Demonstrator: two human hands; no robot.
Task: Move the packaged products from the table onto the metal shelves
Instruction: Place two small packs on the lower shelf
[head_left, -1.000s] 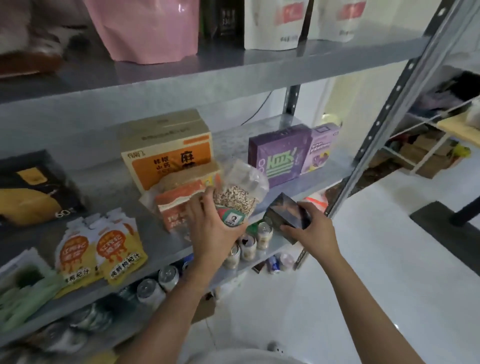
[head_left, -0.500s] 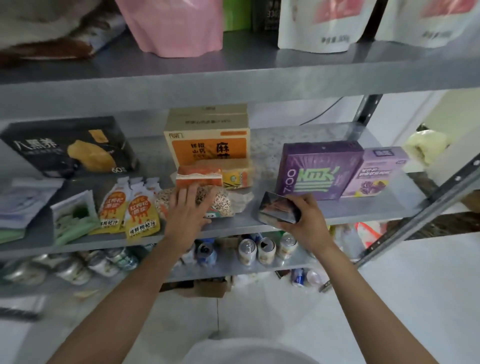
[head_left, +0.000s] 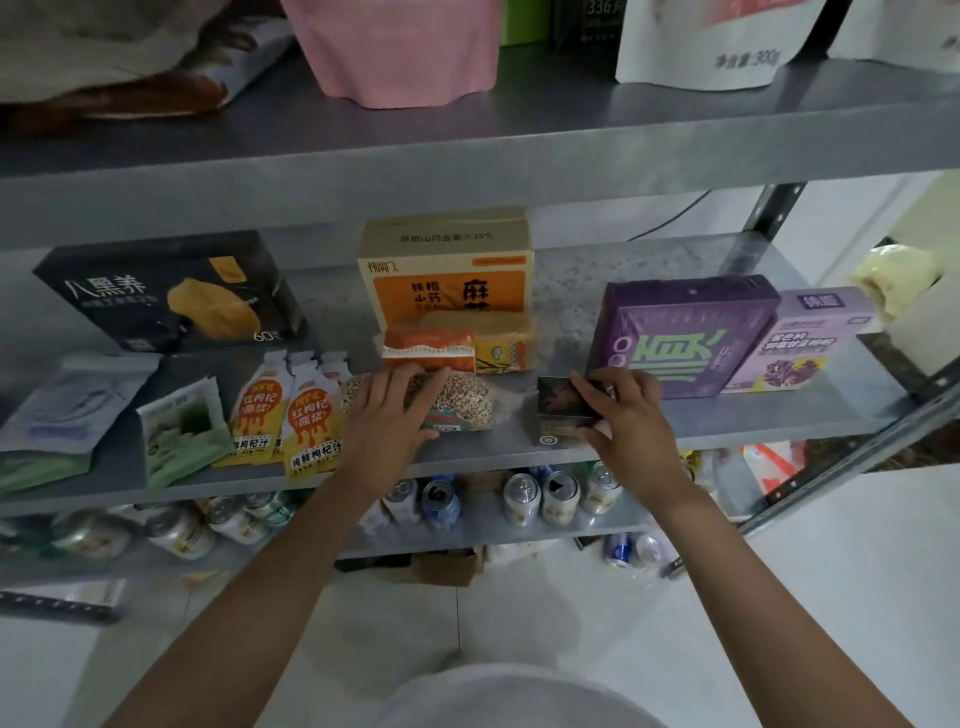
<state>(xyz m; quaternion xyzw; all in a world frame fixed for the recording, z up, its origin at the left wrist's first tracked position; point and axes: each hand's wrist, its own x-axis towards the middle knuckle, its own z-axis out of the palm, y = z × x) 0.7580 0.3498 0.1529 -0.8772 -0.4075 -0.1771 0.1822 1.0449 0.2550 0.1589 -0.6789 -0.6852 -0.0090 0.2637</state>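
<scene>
A clear bag of mixed grains (head_left: 462, 402) lies flat on the middle metal shelf (head_left: 675, 431), in front of two orange and yellow packets. My left hand (head_left: 387, 415) rests on top of the bag with its fingers laid over it. To the right, a small dark box (head_left: 558, 410) stands on the same shelf near the front edge. My right hand (head_left: 626, 410) holds that box from the right side, fingers curled over its top and thumb at its lower edge.
The same shelf carries a black box (head_left: 171, 293), green and orange pouches (head_left: 285, 415), a tan-and-orange carton (head_left: 449, 265) and two purple boxes (head_left: 680, 338). Cans (head_left: 519, 499) line the shelf below. Pink and white bags stand on the upper shelf (head_left: 519, 135).
My left hand has brought the grain bag down from upright and laid it flat on the shelf. My right hand has set the dark box onto the shelf and keeps hold of it.
</scene>
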